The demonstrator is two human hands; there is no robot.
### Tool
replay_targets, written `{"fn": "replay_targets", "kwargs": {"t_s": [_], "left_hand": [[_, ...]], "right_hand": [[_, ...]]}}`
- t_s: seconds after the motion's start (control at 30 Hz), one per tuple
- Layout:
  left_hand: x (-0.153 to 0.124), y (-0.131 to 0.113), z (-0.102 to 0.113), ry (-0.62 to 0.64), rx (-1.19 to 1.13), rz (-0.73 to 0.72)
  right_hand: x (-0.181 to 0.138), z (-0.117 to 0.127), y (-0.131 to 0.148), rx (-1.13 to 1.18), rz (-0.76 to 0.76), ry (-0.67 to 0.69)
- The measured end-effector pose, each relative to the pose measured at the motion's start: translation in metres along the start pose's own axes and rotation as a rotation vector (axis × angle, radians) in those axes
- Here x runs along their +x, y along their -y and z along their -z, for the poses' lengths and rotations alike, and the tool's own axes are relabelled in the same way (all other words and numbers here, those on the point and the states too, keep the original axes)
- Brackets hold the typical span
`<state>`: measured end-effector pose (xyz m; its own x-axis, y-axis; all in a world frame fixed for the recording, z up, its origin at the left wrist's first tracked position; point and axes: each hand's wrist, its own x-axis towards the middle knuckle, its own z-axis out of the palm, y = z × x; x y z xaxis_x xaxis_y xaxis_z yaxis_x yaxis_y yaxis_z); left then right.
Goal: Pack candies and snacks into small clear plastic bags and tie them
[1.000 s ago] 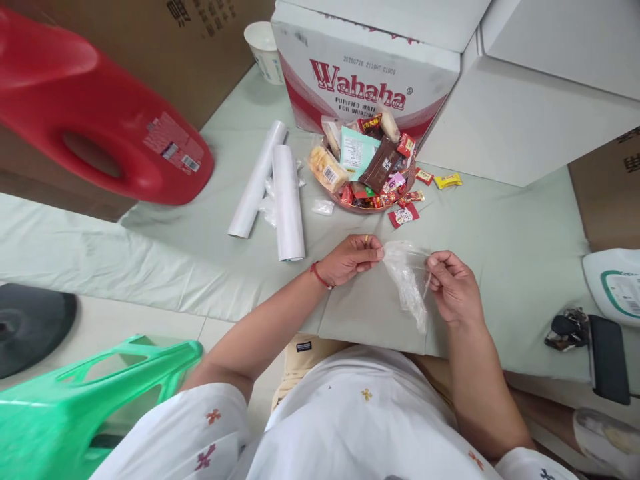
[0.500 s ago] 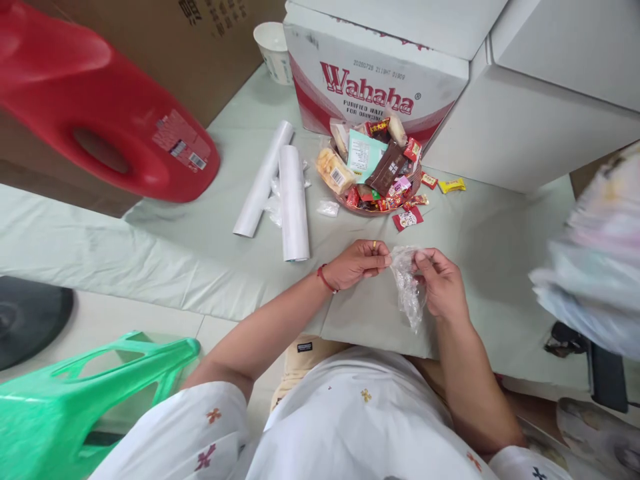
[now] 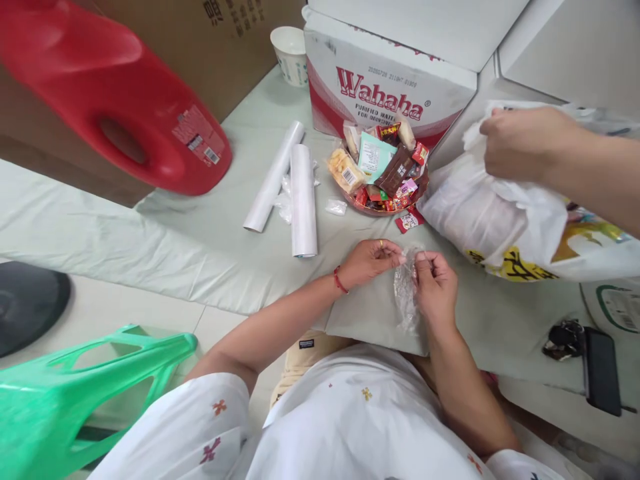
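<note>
Head view: A small clear crumpled plastic bag is gripped at its top edge by both hands, just above the near edge of the pale green cloth-covered table. The left hand is closed, with the bag's upper edge pinched between thumb and fingertips. The right hand is likewise clenched on the same edge, and the two hands almost touch. The rest of the bag hangs down between them.

Beyond the hands, a shallow reddish bowl filled with wrapped snacks is located in front of a white and red cardboard carton. Two white paper rolls lie side by side to the left of the bowl. To the right, a large white plastic carrier bag is grasped at its top by another person's hand. A red plastic jug is seen at upper left.
</note>
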<state>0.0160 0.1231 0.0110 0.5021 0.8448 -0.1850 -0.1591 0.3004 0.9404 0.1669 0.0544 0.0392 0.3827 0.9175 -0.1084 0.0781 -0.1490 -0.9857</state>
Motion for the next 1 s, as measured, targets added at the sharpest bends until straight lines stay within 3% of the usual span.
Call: {"fn": "replay_targets", "kwargs": {"t_s": [0.17,0.3,0.6,0.73,1.0], "left_hand": [[0.002,0.005,0.002,0.057,-0.044,-0.002],[0.005,0.006,0.005,0.061,-0.051,-0.057],[0.009,0.002,0.017,0.049,0.084,-0.132],[0.008,-0.004,0.023,0.063,0.094,-0.096],[-0.003,-0.019,0.027,0.018,-0.266,0.005]], "right_hand": [[-0.005,-0.007,0.000,0.167,-0.093,0.098],[-0.005,-0.008,0.002,0.224,-0.133,0.093],[0.009,0.026,-0.004,0.145,-0.066,-0.090],[0.008,0.042,-0.007,0.077,0.012,-0.160],[-0.016,0.052,-0.013,0.015,0.069,-0.294]]}}
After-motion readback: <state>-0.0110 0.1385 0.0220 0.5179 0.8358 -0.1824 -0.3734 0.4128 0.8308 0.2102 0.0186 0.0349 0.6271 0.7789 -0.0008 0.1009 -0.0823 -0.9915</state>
